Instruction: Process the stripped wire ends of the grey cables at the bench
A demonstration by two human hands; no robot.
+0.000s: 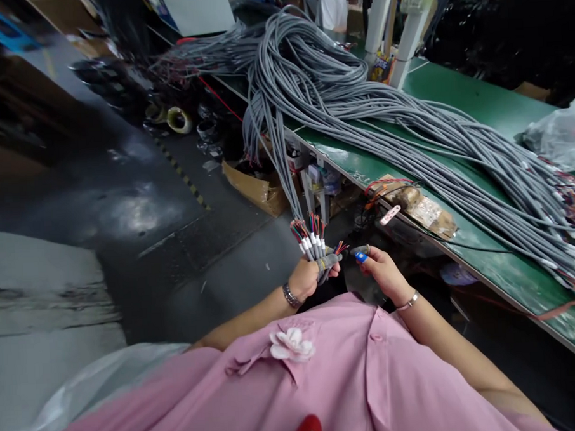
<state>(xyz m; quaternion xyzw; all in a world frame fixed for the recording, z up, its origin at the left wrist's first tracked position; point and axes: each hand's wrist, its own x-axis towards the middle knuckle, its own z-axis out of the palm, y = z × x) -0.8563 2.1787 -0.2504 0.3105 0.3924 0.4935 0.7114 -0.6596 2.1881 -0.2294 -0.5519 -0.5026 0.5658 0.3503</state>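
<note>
My left hand (305, 278) is closed around several grey cables (322, 274), just in front of my body. Their ends fan upward, with white bands (312, 243) and stripped coloured wires (309, 227) above the fingers. A grey covering wraps a finger of that hand. To its right, beside the short coloured wires of one cable, my right hand (384, 273) has thumb and index finger drawn together in a pinch. The thumb has a blue wrap (361, 257), and a grey cover sits on the index finger. What the pinch holds, if anything, is too small to make out.
A large bundle of grey cables (310, 81) lies along the green table (482, 96), some hanging over its edge. A cardboard piece (428, 212) with tape lies near that edge. Below stands an open cardboard box (255, 188). Wire coils (178, 120) lie on the floor.
</note>
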